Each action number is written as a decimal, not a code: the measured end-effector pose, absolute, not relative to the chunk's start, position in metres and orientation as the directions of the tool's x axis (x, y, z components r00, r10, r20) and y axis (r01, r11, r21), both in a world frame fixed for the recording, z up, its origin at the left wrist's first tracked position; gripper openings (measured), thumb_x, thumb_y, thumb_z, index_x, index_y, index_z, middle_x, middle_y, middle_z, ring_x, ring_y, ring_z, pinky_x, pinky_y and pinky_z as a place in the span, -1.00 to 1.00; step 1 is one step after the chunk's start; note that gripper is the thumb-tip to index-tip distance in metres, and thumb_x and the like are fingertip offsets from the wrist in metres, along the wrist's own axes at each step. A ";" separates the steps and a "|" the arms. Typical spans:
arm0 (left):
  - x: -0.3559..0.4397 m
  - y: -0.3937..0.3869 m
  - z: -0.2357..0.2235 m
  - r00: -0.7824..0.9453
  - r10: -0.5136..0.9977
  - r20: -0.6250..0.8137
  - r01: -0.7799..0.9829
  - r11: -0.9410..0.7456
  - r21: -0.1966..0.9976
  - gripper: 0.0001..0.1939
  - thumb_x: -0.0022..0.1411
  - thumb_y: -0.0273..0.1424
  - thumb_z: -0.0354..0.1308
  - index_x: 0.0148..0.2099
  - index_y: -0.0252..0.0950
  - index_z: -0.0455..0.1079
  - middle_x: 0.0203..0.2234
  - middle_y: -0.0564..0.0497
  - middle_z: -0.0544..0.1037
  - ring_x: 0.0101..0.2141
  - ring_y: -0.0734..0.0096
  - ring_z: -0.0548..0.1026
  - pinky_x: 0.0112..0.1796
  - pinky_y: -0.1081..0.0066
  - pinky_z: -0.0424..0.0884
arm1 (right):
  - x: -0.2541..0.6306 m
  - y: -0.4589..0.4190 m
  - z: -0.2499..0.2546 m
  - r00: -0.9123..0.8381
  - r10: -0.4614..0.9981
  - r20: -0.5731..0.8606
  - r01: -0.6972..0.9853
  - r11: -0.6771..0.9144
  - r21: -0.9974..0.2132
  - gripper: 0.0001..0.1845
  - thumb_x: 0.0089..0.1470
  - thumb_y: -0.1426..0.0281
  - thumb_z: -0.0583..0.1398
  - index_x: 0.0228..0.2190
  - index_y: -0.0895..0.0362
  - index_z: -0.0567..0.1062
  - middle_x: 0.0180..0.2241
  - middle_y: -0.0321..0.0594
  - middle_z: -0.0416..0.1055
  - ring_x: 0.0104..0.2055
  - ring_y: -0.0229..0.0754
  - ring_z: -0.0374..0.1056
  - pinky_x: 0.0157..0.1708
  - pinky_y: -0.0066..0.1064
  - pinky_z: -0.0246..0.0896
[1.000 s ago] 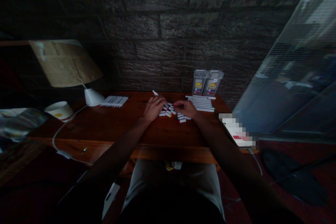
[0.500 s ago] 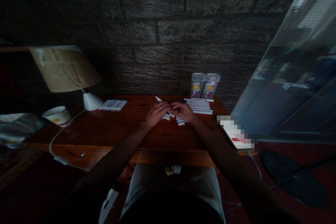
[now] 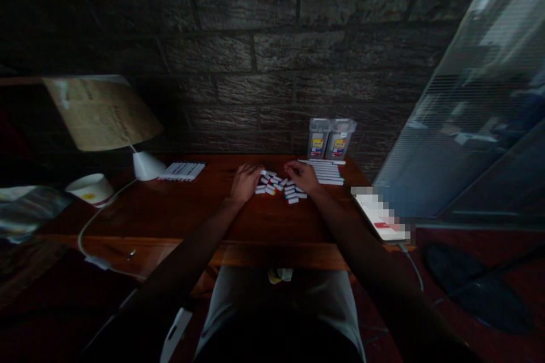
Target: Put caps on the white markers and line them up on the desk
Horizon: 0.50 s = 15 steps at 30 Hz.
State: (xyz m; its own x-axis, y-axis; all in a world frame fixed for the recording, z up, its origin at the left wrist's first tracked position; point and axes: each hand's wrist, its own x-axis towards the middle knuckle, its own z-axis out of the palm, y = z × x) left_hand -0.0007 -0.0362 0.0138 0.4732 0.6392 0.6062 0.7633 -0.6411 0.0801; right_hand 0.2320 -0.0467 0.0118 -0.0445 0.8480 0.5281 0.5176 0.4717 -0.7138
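Short white marker caps with coloured ends lie in a loose pile on the wooden desk; a second cluster of caps is just right of it. At the pile's left edge, my left hand has bent fingers, with a white marker cap at the fingertips. My right hand is above the second cluster, its fingers curled together; anything inside them is hidden. Beside it, white markers lie in a stacked row, partly covered by that hand.
Two clear marker cases stand against the stone wall. Another row of markers lies left, near a lamp and a paper cup. A partly blurred flat device with a cable is at the right edge.
My hands were together over the caps and have moved apart, left and right, uncovering the pile. The white marker that pointed up from them is out of sight.
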 end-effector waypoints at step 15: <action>-0.012 -0.020 -0.003 0.270 0.807 0.525 0.819 -0.479 0.316 -0.69 0.35 -0.48 0.04 0.04 -0.18 0.51 -0.05 -0.04 0.62 -0.05 0.23 0.55 0.07 0.25 0.40 | 0.227 -0.043 0.000 -0.283 0.839 0.464 0.521 0.541 -0.660 -0.85 0.07 0.37 0.29 -0.29 0.12 0.64 -0.34 -0.24 0.62 -0.33 -0.21 0.50 -0.29 -0.43 0.34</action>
State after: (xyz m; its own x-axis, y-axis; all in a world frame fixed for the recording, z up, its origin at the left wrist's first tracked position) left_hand -0.0118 -0.0204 -0.0031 0.2696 0.8073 0.5250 0.8191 -0.4789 0.3158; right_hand 0.2269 -0.0433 0.0000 -0.2832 0.8391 0.4644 0.5209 0.5412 -0.6601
